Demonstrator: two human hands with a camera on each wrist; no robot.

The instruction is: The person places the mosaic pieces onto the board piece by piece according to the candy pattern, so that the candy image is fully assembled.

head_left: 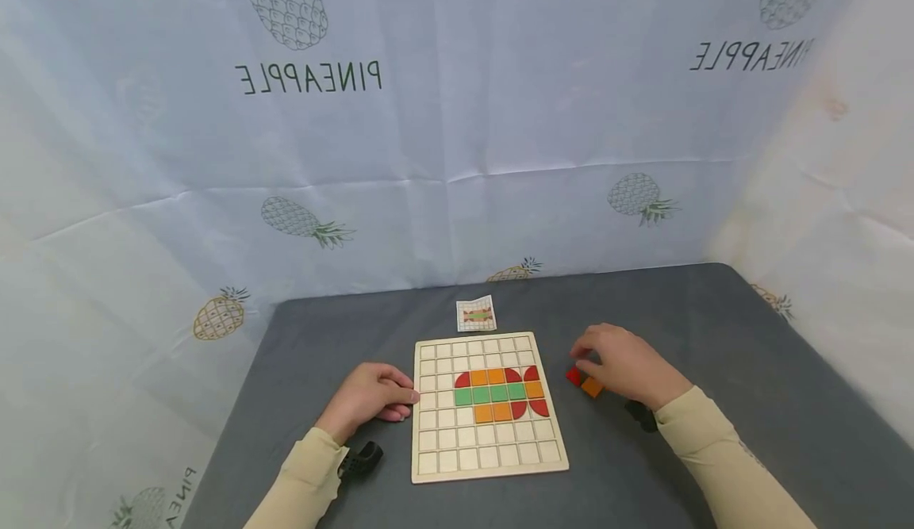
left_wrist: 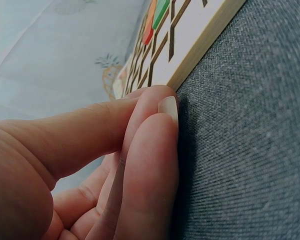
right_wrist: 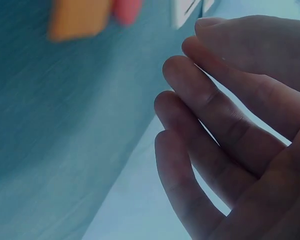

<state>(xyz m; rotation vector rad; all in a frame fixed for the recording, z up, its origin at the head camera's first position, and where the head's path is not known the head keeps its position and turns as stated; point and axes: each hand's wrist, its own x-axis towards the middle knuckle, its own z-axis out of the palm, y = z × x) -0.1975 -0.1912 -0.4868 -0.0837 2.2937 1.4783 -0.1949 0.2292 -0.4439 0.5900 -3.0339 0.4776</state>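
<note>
A square wooden grid board (head_left: 493, 475) lies on the table, bearing a pattern of green tiles (head_left: 489, 394), orange tiles and red rounded tiles. My left hand (head_left: 371, 394) rests at the board's left edge, thumb and fingers loosely together. In the left wrist view its fingertips (left_wrist: 162, 97) come right up to the board's side. Over to the right of the board, my right hand (head_left: 621, 362) hovers beside a loose red tile (head_left: 574, 376) and an orange tile (head_left: 592, 387). Its fingers (right_wrist: 190, 75) are loosely bent with nothing between them, as the right wrist view shows.
Behind the board lies a small paper card (head_left: 475, 315) printed with a similar coloured pattern. A white curtain (head_left: 443, 116) with pineapple prints hangs along the back and sides of the grey table (head_left: 314, 339). Black wrist bands (head_left: 362, 459) show below both sleeves.
</note>
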